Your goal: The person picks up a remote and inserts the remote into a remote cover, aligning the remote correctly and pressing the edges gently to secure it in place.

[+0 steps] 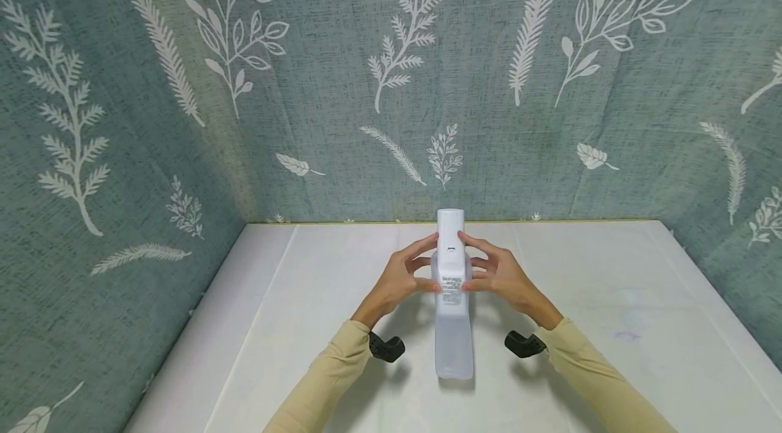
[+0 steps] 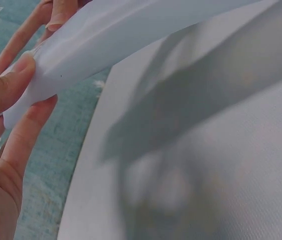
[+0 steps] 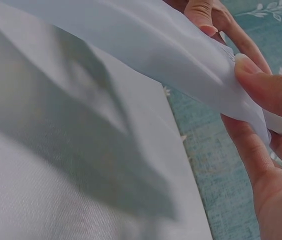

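Observation:
A long white device (image 1: 451, 263) is held above the white table in the head view, its narrow end pointing away from me. Small printed text and a little dark slot show on its upper face, and its broader near part (image 1: 454, 348) is pale and smooth. My left hand (image 1: 394, 281) grips its left side between thumb and fingers. From the right, my right hand (image 1: 504, 278) grips it the same way. Both wrist views show the smooth pale underside (image 2: 106, 45) with thumbs and fingers around the far end; the text is hidden there.
The white table (image 1: 599, 338) reaches back to a green-grey cloth (image 1: 330, 80) with white leaf prints, which also stands along both sides. Black wrist-worn pieces (image 1: 387, 348) jut inward below each hand. Shadows of the hands and device fall on the tabletop.

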